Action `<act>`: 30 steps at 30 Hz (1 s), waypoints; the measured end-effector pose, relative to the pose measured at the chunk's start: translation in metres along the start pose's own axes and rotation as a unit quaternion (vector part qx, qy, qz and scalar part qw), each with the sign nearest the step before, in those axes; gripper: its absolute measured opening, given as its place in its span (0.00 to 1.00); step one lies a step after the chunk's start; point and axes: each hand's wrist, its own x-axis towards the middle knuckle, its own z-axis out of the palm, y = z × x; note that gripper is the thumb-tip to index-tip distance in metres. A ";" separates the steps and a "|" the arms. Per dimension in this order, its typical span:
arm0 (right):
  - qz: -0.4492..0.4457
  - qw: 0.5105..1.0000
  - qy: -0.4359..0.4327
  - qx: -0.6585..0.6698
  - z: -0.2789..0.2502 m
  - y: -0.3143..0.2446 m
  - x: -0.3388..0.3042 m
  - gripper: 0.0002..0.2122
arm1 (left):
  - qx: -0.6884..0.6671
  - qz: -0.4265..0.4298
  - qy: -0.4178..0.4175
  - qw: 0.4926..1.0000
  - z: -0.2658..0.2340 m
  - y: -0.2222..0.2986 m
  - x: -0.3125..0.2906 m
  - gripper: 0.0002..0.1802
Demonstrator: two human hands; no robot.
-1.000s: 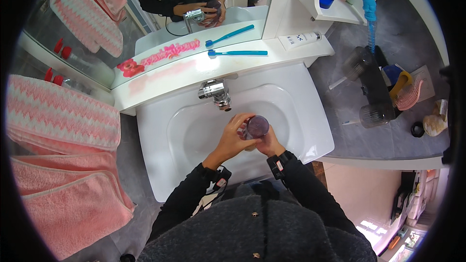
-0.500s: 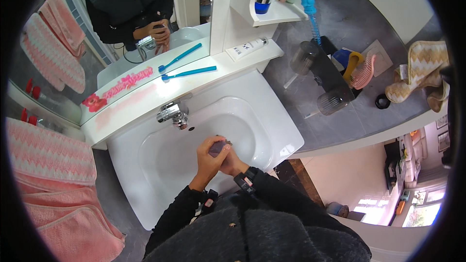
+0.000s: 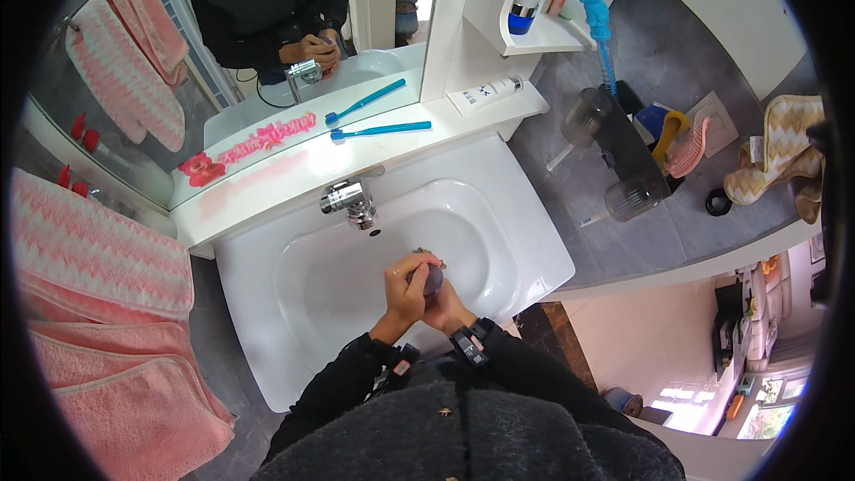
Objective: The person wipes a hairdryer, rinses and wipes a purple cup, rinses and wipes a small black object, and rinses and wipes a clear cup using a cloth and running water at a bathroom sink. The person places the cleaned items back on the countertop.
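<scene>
Over the white washbasin, my two hands are closed together around a dark purple, roundish thing. A small greenish-brown piece pokes out past my fingers at its far end; I cannot tell its exact kind. My left hand wraps it from the left, with fingers across the top. From the right and below, my right hand cups it, its fingers mostly hidden. Beyond my hands stands the chrome tap, apart from them, with no water visibly running.
A blue toothbrush and a white tube lie on the ledge below the mirror. To the right, a dark holder carries cups, combs and a brush on the grey counter. Pink towels hang at left.
The whole view has shifted, so the scene sits farther right. My left fingers have slid over the purple thing, and more of its rounded surface shows between my hands.
</scene>
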 end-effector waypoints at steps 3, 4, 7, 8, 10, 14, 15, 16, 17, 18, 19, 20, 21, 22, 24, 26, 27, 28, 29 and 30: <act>0.008 1.000 0.020 0.006 0.000 0.006 0.004 0.11 | 0.029 0.007 0.002 1.000 -0.004 0.002 0.000 0.12; 0.009 1.000 0.028 0.003 0.002 0.007 0.005 0.11 | 0.030 0.006 0.007 0.999 -0.006 0.002 0.000 0.13; 0.034 0.999 0.019 -0.018 0.010 0.007 0.002 0.12 | 0.006 -0.013 0.011 1.000 -0.010 0.000 -0.001 0.13; 0.038 0.997 0.055 -0.037 0.014 0.006 -0.001 0.12 | 0.001 -0.016 0.013 1.000 -0.012 -0.001 -0.002 0.13; 0.055 0.992 0.104 -0.048 0.021 0.003 -0.009 0.12 | -0.005 -0.025 0.013 1.000 -0.015 -0.004 -0.005 0.13; 0.087 0.989 0.066 -0.101 0.030 -0.009 -0.018 0.14 | 0.021 -0.072 -0.049 0.996 -0.028 0.000 -0.010 0.13; 0.101 0.985 0.110 -0.082 0.030 -0.012 -0.019 0.14 | 0.038 -0.081 -0.075 0.993 -0.033 0.004 -0.011 0.14; 0.096 0.979 0.135 -0.120 0.029 -0.016 -0.020 0.14 | 0.115 -0.048 -0.101 0.987 -0.040 0.008 -0.012 0.16; 0.097 0.972 0.159 -0.142 0.028 -0.019 -0.020 0.13 | 0.191 -0.015 -0.127 0.973 -0.047 0.014 -0.013 0.19; 0.097 0.963 0.194 -0.160 0.027 -0.022 -0.020 0.13 | 0.269 0.011 -0.154 0.951 -0.053 0.019 -0.016 0.22; 0.089 0.955 0.228 -0.168 0.027 -0.024 -0.021 0.13 | 0.340 0.025 -0.176 0.924 -0.062 0.024 -0.017 0.31; 0.085 0.958 0.201 -0.189 0.028 -0.025 -0.021 0.13 | 0.339 -0.009 -0.191 0.921 -0.066 0.028 -0.021 0.32; 0.085 0.960 0.179 -0.197 0.031 -0.026 -0.022 0.14 | 0.341 -0.053 -0.203 0.916 -0.072 0.031 -0.024 0.34; 0.091 0.960 0.169 -0.203 0.036 -0.025 -0.023 0.14 | 0.338 -0.085 -0.210 0.913 -0.077 0.032 -0.028 0.36; 0.091 0.937 0.105 -0.321 0.053 -0.027 -0.031 0.17 | 0.364 -0.131 -0.227 0.894 -0.086 0.028 -0.032 0.37; 0.076 0.899 0.070 -0.426 0.079 -0.031 -0.042 0.18 | 0.370 -0.153 -0.232 0.886 -0.098 0.020 -0.037 0.37; 0.075 0.858 0.071 -0.503 0.095 -0.036 -0.050 0.17 | 0.364 -0.156 -0.231 0.889 -0.105 0.016 -0.039 0.37; 0.027 0.842 0.016 -0.539 0.112 -0.040 -0.060 0.16 | 0.365 -0.172 -0.233 0.885 -0.112 0.012 -0.042 0.37; -0.026 0.823 -0.050 -0.565 0.129 -0.045 -0.070 0.16 | 0.355 -0.169 -0.216 0.894 -0.119 0.009 -0.045 0.37; -0.083 0.797 -0.113 -0.588 0.148 -0.049 -0.080 0.15 | 0.352 -0.178 -0.201 0.897 -0.125 0.007 -0.048 0.38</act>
